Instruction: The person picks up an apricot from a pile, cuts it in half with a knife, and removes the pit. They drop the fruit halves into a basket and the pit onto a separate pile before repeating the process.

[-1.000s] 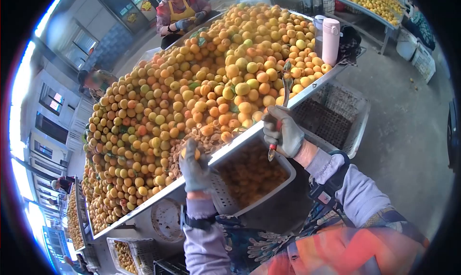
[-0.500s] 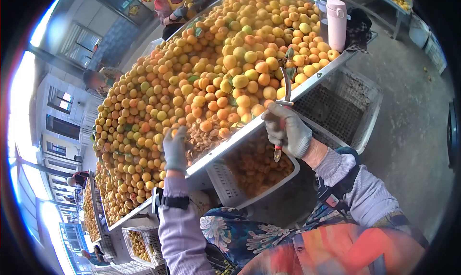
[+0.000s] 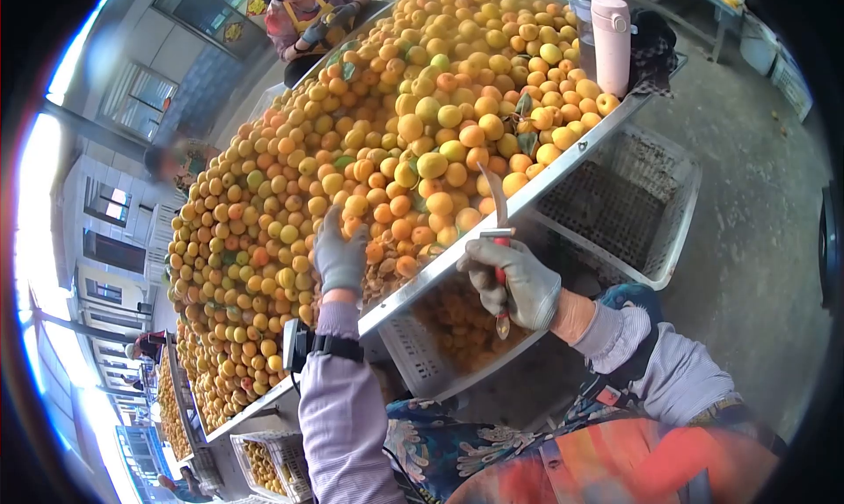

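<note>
— Shifted since the earlier frame?
— Farther up across the table (image 3: 564, 167), over the heap of apricots (image 3: 290, 187), with the left hand (image 3: 341, 258).
— How spread?
— With fingers parted; impossible to tell if touching apricots.
— And with the right hand (image 3: 514, 282)?
— Curled round a curved-bladed tool (image 3: 499, 233), beside the table's rim.

Knife handle (image 3: 502, 274) partly hidden by right hand (image 3: 526, 286); left fingers (image 3: 332, 223) touching fruit (image 3: 355, 205): unclear.
</note>
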The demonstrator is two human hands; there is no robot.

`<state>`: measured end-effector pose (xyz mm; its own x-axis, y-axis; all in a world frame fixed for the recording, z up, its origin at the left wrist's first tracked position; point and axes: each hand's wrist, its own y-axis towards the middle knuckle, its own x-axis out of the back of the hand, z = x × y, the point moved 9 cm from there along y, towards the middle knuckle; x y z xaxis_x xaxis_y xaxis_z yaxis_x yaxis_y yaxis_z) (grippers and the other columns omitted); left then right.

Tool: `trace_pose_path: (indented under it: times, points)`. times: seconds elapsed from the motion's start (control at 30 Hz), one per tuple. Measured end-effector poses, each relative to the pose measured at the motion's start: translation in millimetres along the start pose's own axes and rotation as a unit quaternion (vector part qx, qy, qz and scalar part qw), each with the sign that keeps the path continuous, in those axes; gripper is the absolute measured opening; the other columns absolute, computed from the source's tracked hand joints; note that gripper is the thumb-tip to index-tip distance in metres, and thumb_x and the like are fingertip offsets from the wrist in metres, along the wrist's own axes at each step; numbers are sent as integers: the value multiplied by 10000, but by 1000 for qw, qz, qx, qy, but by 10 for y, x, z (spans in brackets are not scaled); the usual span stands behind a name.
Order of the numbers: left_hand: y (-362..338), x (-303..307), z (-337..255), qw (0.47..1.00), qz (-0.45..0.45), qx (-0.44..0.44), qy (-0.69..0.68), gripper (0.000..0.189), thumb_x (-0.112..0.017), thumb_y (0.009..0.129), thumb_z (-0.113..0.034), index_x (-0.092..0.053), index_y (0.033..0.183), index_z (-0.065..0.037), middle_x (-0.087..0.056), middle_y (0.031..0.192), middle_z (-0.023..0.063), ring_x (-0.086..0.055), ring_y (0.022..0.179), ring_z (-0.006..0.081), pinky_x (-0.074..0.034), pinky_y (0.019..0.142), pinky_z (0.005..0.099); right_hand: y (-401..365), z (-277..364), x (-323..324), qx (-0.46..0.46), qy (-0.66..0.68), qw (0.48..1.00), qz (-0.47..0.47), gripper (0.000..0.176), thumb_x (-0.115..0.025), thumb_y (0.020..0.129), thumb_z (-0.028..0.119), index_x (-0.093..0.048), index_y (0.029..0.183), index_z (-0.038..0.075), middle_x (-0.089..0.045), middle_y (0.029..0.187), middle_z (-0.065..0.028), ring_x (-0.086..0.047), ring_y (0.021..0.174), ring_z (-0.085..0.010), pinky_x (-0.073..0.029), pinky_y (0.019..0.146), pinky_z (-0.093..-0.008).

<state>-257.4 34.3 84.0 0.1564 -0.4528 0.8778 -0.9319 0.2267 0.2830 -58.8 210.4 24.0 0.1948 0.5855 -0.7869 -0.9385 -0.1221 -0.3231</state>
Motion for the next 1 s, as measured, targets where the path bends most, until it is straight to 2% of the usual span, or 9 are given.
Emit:
trace_pose_path:
  times: [0.17, 0.47, 0.53, 0.57, 0.7, 0.73, 0.87, 0.93, 1.0]
  points:
    - [405, -414, 18, 989, 70, 29, 130, 624, -688, 756, -149, -492, 1342, -236, -495, 1346, 81, -424, 1266, 289, -382, 1030, 374, -4, 6, 39, -11, -23, 1000, -13, 204, -574, 925, 265, -595, 860, 73, -518, 648, 20, -396, 421, -56, -328, 366, -221]
    - [535, -408, 75, 991, 31, 50, 123, 451, -698, 762, -159, -611, 1204, -168, -561, 1206, 123, -511, 1132, 298, -413, 977, 368, 11, -39, 33, -47, -49, 997, -32, 184, -570, 911, 248, -604, 913, 68, -527, 658, 17, -436, 413, -65, -356, 315, -249]
    - [475, -315, 193, 979, -28, 42, -200, 440, -671, 796, -130, -580, 1225, -89, -576, 1143, 100, -547, 1052, 241, -449, 915, 336, 27, -11, 40, -28, -49, 998, -20, 186, -558, 915, 249, -601, 908, 68, -514, 653, 16, -434, 415, -68, -363, 315, -252]
    - [285, -244, -37, 926, 37, 108, -361, 435, -633, 824, -65, -537, 1245, -11, -583, 1098, 74, -572, 986, 169, -478, 847, 286, 28, 28, 28, -9, -50, 999, -9, 189, -546, 919, 250, -597, 902, 69, -500, 648, 16, -432, 417, -72, -369, 314, -254]
    - [-537, -129, -507, 837, 155, 120, -511, 451, -618, 838, 2, -503, 1274, 7, -602, 1073, 61, -593, 952, 126, -487, 822, 242, -24, 97, 60, 29, -47, 998, -26, 227, -503, 927, 296, -565, 888, 81, -444, 629, 16, -413, 425, -86, -360, 313, -260]
    - [-784, -161, -581, 827, 191, 138, -510, 463, -621, 835, 19, -500, 1281, 1, -608, 1069, 63, -599, 946, 126, -488, 823, 235, -10, 262, 6, 85, -56, 994, -29, 256, -507, 924, 335, -550, 890, 85, -428, 626, 18, -401, 435, -86, -339, 323, -256]
    - [-1679, -412, -698, 799, 250, -7, -547, 497, -654, 860, -40, -472, 1320, 12, -581, 1168, 49, -559, 1030, 112, -459, 902, 245, 15, 261, -5, 160, -58, 985, 15, 326, -465, 952, 379, -530, 820, 88, -416, 550, 9, -421, 436, -98, -333, 347, -244]
    - [-2072, -480, -739, 745, 292, 128, -585, 489, -656, 866, -66, -478, 1315, 12, -568, 1180, 37, -542, 1031, 95, -453, 897, 237, -13, 261, -32, 219, -105, 970, 14, 413, -386, 974, 435, -549, 851, 76, -448, 578, 0, -458, 455, -106, -391, 378, -249]
    - [-2363, -493, -759, 732, 313, 178, -578, 471, -664, 867, -85, -496, 1298, 8, -582, 1149, 40, -553, 992, 91, -461, 872, 230, -372, 401, -310, 554, -278, 783, 40, 245, -503, 953, 306, -585, 940, 75, -411, 608, 17, -371, 487, -87, -348, 462, -238]
